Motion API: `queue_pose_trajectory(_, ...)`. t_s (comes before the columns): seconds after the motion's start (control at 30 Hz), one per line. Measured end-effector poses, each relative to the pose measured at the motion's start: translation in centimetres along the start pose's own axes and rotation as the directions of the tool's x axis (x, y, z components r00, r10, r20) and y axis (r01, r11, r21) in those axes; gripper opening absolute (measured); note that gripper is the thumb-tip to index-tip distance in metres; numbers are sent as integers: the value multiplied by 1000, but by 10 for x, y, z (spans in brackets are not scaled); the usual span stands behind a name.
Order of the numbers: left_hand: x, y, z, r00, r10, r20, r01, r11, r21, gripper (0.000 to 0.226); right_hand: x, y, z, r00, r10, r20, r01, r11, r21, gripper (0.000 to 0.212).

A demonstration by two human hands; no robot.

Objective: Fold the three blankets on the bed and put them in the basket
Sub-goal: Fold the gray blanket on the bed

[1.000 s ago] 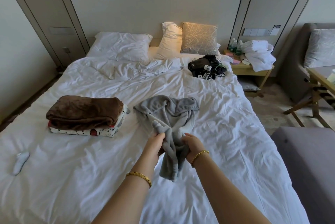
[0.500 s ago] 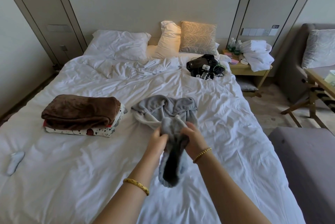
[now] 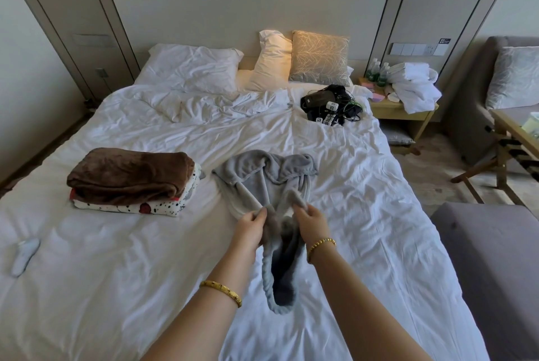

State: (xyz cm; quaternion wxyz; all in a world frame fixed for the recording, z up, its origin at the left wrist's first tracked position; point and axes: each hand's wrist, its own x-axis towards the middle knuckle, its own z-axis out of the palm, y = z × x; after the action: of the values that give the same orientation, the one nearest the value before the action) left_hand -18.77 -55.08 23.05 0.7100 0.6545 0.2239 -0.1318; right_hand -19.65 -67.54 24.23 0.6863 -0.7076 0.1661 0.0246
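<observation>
both forearms reach out over the white bed (image 3: 122, 287), a gold bangle on the left wrist and a gold bead bracelet on the right. the left hand (image 3: 250, 228) pinches a bunched edge of the grey blanket (image 3: 262, 176) between thumb and curled fingers; the right hand (image 3: 311, 222) does the same just beside it, its grip closed on another fold of the same edge. the two hands are near each other but apart, and between them a loop of the grey blanket sags down toward the camera, clear of the sheet. the rest of the grey blanket lies crumpled on the bed beyond the hands, unfolded, its far edge rumpled into a ridge.

to the left of it, apart from it, a folded brown blanket (image 3: 128, 173) sits on top of a folded white spotted blanket (image 3: 151, 209), the two making one stack on the bed. nearer the left edge lies a small pale object (image 3: 24, 254), too unclear to name.

farther up, on the right side of the bed, is a heap of black devices and cables (image 3: 331, 105). at the headboard stand a white pillow (image 3: 192, 68), a cream pillow (image 3: 272, 61) and a patterned cushion (image 3: 319, 58). right of the bed a nightstand (image 3: 388, 111) carries white towels (image 3: 414, 86) and green bottles (image 3: 377, 71).
</observation>
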Motion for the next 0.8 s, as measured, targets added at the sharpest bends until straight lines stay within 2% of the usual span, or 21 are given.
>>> queue_pose_trajectory(0.07, 4, 8, 0, 999, -4, 33, 4, 1000, 12, 14, 3, -3, -2, 982, -185, -30, 185, 983, -8, 30)
queue_pose_trajectory(0.13, 2, 15, 3, 993, -11, 114, 10, 1000, 5, 18, -1, -10, 1, 952, -286, 108, 298, 947, -118, 27)
queue_pose_trajectory(0.23, -2, 23, 6, 979, 3, 204, -13, 999, 49, 22, -2, -8, 5, 915, -289, 281, 378, 857, -351, 29)
queue_pose_trajectory(0.3, -5, 27, 4, 972, 10, 234, -29, 997, 77, 24, 0, -5, 4, 913, -281, 296, 394, 800, -453, 31)
queue_pose_trajectory(0.43, -8, 32, -2, 962, -5, 271, -13, 998, 62, 22, 2, 0, -3, 907, -338, 249, 417, 794, -441, 29)
queue_pose_trajectory(0.6, -7, 38, -5, 960, -27, 277, 7, 997, 73, 24, 2, 4, -1, 877, -381, 292, 476, 768, -429, 24)
queue_pose_trajectory(0.73, -8, 40, -5, 955, -65, 289, 67, 998, 4, 26, 2, 3, -2, 858, -373, 354, 513, 672, -535, 34)
queue_pose_trajectory(0.8, -7, 39, -6, 954, -41, 298, 36, 999, 21, 27, 1, -1, -2, 845, -366, 390, 533, 627, -568, 37)
